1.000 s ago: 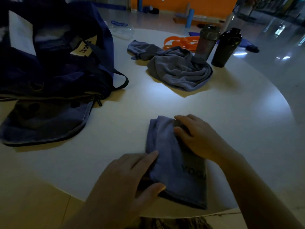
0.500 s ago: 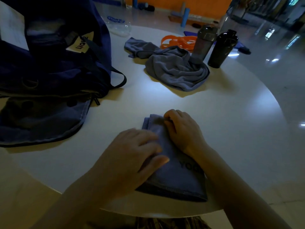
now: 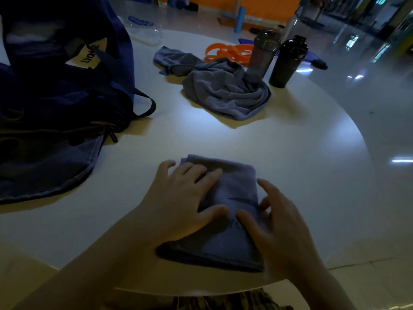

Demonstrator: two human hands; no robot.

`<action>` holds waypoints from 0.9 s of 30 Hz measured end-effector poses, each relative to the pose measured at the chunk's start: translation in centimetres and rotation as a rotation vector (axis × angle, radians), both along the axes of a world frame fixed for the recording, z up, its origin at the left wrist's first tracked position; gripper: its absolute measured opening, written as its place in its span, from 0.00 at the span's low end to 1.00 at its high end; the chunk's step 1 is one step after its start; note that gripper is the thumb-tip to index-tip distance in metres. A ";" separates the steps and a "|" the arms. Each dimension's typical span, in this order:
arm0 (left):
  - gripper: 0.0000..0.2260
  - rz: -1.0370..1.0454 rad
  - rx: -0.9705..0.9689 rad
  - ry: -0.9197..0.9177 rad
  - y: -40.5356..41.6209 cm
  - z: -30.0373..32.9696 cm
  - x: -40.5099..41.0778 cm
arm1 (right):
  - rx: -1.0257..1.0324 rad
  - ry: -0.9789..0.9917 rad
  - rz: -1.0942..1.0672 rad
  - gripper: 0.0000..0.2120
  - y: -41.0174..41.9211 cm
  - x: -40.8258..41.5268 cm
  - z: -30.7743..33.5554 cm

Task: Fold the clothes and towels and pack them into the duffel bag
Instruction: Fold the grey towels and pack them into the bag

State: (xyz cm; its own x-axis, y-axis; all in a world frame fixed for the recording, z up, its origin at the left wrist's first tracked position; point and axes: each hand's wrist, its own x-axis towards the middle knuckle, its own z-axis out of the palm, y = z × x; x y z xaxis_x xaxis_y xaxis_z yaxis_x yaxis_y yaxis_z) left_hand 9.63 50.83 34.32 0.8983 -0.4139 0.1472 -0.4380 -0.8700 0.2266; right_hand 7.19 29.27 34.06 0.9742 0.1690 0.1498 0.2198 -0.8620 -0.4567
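One folded towel (image 3: 232, 191), blue-grey soft cloth in a flat rectangle, lies at lower centre on the round white bench (image 3: 279, 157). The left hand (image 3: 178, 202) presses it flat, fingers straight; the right hand (image 3: 277, 224) rests spread on its right edge. One crumpled towel (image 3: 223, 90) lies upper centre; one dark blue duffel bag (image 3: 55, 97) stands upper left; two dark bottles (image 3: 286, 61) stand behind.

round white table (image 3: 290, 153) holds duffel bag (image 3: 55, 104), folded towel (image 3: 232, 211), crumpled towel (image 3: 223, 95), bottles (image 3: 287, 61).
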 end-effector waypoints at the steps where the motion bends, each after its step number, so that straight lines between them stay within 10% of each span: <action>1: 0.39 -0.021 0.003 -0.020 -0.5 0.4 0.6 | 0.011 0.016 0.038 0.34 0.2 -0.4 0.1; 16: 0.49 -0.022 0.107 0.248 -5.5 -0.7 1.4 | 0.442 0.295 -0.032 0.30 -3.9 1.8 3.9; 21: 0.55 0.029 0.054 0.219 -5.2 -0.7 1.2 | 0.732 0.248 -0.051 0.13 -2.4 1.4 4.3; 27: 0.59 0.087 -0.103 0.313 -2.0 -1.0 0.5 | 0.614 0.204 0.089 0.26 -0.2 1.4 3.8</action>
